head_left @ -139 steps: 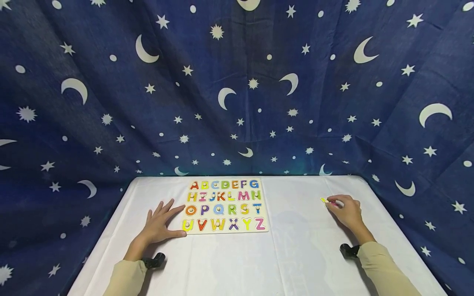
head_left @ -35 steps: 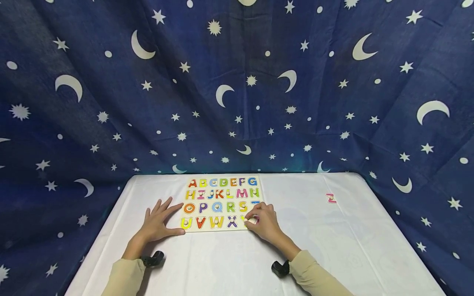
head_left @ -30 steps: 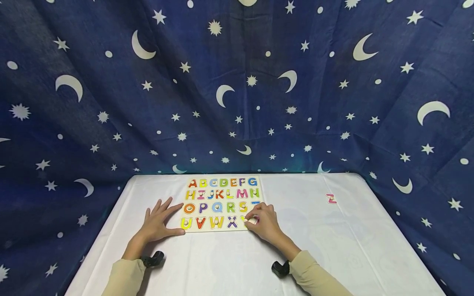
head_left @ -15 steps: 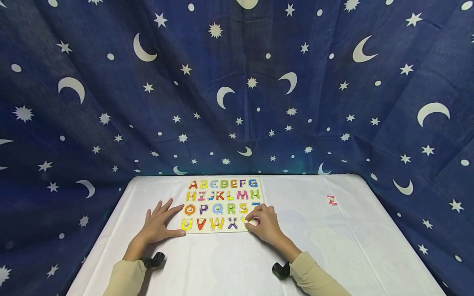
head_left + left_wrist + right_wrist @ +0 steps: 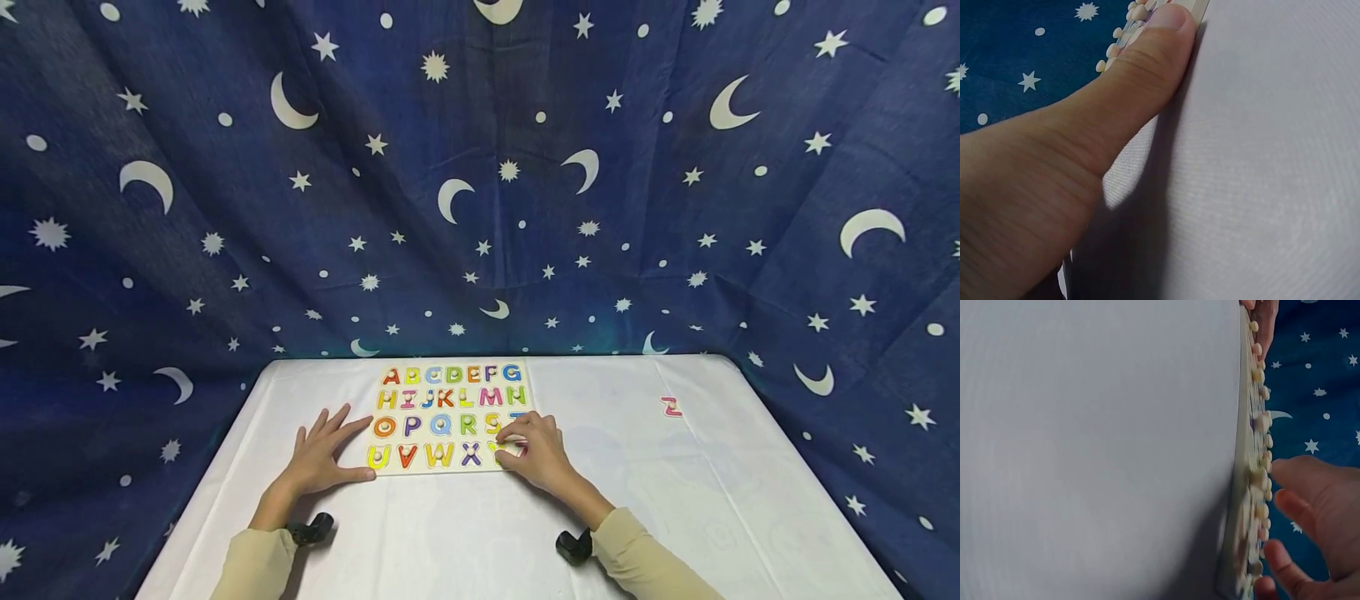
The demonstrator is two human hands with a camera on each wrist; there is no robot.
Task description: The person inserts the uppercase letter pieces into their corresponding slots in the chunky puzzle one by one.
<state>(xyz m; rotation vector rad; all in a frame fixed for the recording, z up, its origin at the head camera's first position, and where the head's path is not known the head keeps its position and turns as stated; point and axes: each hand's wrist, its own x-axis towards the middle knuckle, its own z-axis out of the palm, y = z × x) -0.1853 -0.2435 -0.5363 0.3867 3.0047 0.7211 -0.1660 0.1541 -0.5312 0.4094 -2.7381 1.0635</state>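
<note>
An alphabet peg puzzle board (image 5: 450, 469) lies on the white table with knobbed letters in rows. My left hand (image 5: 318, 457) has its fingers spread at the board's left edge, thumb on the near left corner; in the left wrist view the thumb (image 5: 1154, 50) lies along that corner. My right hand (image 5: 542, 454) is over the near right corner, thumb and index finger parted around the yellow letter Y (image 5: 492, 447), which sits in the bottom row. Behind these fingers the last spot of that row is mostly hidden. In the right wrist view, the fingers (image 5: 1304, 478) are beside the knobs (image 5: 1260, 478).
A pink letter Z (image 5: 672, 407) lies alone on the white tablecloth (image 5: 637, 467), well right of the board. A dark blue curtain (image 5: 480, 200) with moons and stars hangs behind the table. Each wrist wears a black camera (image 5: 574, 547).
My right hand has carried the yellow Y from the table's right side to the board's bottom row. Its fingertips have just parted from the knob. The left hand has stayed put.
</note>
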